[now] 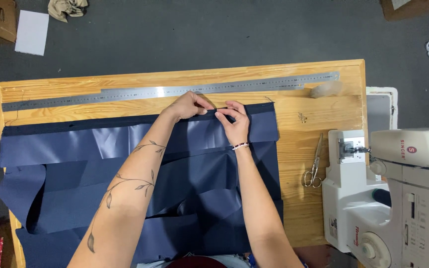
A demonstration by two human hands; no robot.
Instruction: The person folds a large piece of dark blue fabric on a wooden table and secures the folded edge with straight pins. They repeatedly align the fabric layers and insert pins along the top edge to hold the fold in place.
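Fingertips of left hand [187, 105] and right hand [234, 123] pinched on navy fabric [125, 144] edge; fold beneath hidden.

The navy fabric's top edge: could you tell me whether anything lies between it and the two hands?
Nothing visible does. Both the left hand and right hand already pinch the navy fabric at its top edge; the steel ruler lies beyond it.

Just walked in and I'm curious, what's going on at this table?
A person is working dark blue shiny fabric spread over a wooden table. Both hands meet at the fabric's far edge: the left hand and right hand pinch that edge close together. A long metal ruler lies beyond the fabric, apart from it. Scissors rest on the table to the right, beside a white sewing machine.
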